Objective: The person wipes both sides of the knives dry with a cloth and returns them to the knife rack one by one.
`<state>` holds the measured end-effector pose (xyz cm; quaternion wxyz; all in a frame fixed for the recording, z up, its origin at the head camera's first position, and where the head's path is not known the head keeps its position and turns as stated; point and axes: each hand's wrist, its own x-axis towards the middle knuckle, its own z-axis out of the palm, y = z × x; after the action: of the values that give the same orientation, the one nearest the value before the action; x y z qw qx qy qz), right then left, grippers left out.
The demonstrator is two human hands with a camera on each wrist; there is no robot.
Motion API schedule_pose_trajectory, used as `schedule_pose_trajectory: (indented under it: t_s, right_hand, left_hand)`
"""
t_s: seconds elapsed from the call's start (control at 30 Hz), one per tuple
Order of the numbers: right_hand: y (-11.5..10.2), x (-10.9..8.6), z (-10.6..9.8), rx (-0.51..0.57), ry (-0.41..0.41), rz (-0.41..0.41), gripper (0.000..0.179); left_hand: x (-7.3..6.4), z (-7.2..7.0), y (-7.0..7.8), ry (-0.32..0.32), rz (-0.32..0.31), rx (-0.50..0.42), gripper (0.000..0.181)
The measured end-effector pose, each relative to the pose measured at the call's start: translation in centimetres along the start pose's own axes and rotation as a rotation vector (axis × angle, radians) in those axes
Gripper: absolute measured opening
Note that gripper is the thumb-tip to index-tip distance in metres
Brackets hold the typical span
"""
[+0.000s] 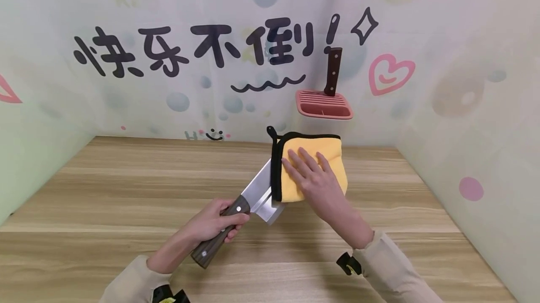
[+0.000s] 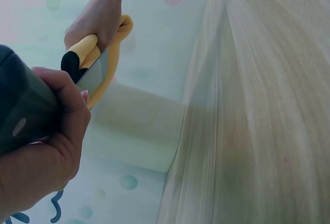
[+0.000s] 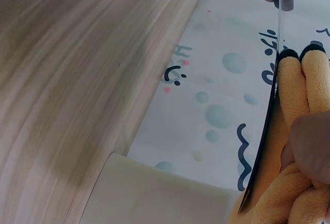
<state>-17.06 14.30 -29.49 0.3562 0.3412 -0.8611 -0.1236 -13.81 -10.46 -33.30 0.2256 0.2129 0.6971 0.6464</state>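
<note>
My left hand [image 1: 211, 222] grips the dark wooden handle [image 1: 206, 250] of a cleaver, the thumb lying along its upper side. Its broad shiny blade [image 1: 256, 189] points up and away to the right, held over the table. A yellow cloth with black edging [image 1: 314, 146] covers the far part of the blade. My right hand [image 1: 319, 188] holds the cloth against the blade with its fingers spread over the front; the thumb is hidden in the head view. In the left wrist view, cloth [image 2: 114, 59] shows on both sides of the blade.
A knife holder [image 1: 324, 110] with a pink slotted top and pale body stands by the back wall, behind the cloth. A brown-handled knife [image 1: 333, 71] stands upright in it. The wood-grain table [image 1: 126, 190] meets printed walls at the back and sides.
</note>
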Motion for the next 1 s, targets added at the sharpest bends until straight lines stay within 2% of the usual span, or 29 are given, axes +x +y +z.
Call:
schedule_pose_trajectory:
  t_s: [0.3, 0.57, 0.67, 1.0]
  right_hand:
    - [-1.1, 0.2, -0.1, -0.013, 0.022, -0.04, 0.055]
    - [-2.4, 0.2, -0.2, -0.02, 0.041, -0.091, 0.054]
    - [-2.9, 0.3, -0.3, -0.025, 0.031, -0.112, 0.055]
    - [-3.7, 0.3, -0.7, -0.017, 0.031, -0.176, 0.051]
  left_hand:
    - [0.1, 0.4, 0.2, 0.021, -0.008, -0.017, 0.026]
    - [0.3, 0.5, 0.4, 0.05, -0.048, -0.014, 0.022]
    - [0.3, 0.5, 0.4, 0.052, -0.048, -0.018, 0.026]
    - [0.5, 0.4, 0.3, 0.052, -0.025, -0.008, 0.017]
